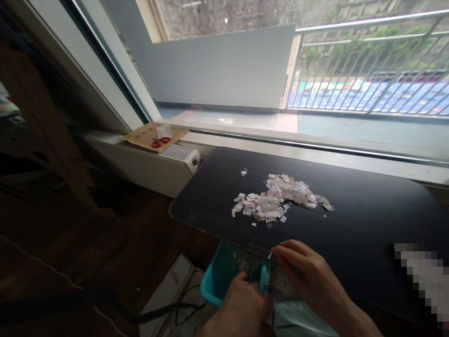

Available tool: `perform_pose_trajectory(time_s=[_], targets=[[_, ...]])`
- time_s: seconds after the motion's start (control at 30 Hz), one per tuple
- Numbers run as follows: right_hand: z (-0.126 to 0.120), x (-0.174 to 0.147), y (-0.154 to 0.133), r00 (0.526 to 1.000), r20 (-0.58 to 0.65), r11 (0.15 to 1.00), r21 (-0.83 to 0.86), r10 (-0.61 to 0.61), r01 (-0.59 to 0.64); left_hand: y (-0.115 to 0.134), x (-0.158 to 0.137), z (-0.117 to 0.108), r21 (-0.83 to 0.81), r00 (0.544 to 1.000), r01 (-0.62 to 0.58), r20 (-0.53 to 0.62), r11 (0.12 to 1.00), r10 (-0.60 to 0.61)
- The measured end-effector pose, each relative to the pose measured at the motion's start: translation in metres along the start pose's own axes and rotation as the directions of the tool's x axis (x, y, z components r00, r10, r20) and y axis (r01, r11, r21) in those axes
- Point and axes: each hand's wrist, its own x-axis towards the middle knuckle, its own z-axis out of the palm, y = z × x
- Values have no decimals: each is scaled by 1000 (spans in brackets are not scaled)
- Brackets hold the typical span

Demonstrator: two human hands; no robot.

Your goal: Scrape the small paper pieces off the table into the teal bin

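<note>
My left hand (240,302) is at the near rim of a teal plastic bin (207,288), fingers on the inside and thumb on the outside, apparently gripping its wall. Small pale scraps show inside the bin, partly hidden by this hand. At the edge of the black table (210,187), my right hand (308,264) pinches a tiny white paper scrap (270,255) between thumb and forefinger. Farther in on the tabletop lies a loose pile of small cut paper pieces (266,203), mostly white with some pinkish ones. A few scraps (244,172) lie apart from it.
A white radiator (140,159) stands left of the table, bearing a brown paper envelope (142,135) and red-handled scissors (160,140). Below are dark cables (182,306) and a pale box (168,290). A large window is behind. A blurred patch (424,281) covers the right side.
</note>
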Motion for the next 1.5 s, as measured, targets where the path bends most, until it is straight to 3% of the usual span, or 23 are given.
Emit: perform_pose_trajectory(time_s=[0.13, 0.33, 0.53, 0.7, 0.9, 1.07, 1.27, 1.5], targets=[[-8, 0, 22, 976, -211, 988, -132, 49, -78, 3, 3, -1, 24, 1000, -12, 12, 1000, 11], [-10, -9, 24, 993, -114, 991, -124, 34, -48, 6, 3, 0, 38, 999, 12, 29, 999, -13], [-28, -5, 44, 935, -343, 953, -248, 84, -177, 6, 4, 2, 41, 1000, -15, 6, 999, 14], [-26, -12, 41, 964, -256, 964, -226, 76, -137, 4, 5, 4, 39, 1000, -23, 3, 999, 23], [-23, -2, 30, 954, -289, 960, -238, 74, -146, 7, 5, 2, 49, 1000, -10, 20, 999, 9], [-21, 3, 24, 982, -183, 972, -216, 52, -91, 6, 5, 1, 41, 1000, -2, 10, 999, 2], [-19, 10, 30, 963, -260, 957, -252, 75, -142, 5, 5, 4, 34, 1000, -12, -24, 999, 13], [-11, 11, 12, 991, -113, 986, -138, 76, -91, 6, 7, -3, 25, 999, -31, 14, 999, 31]])
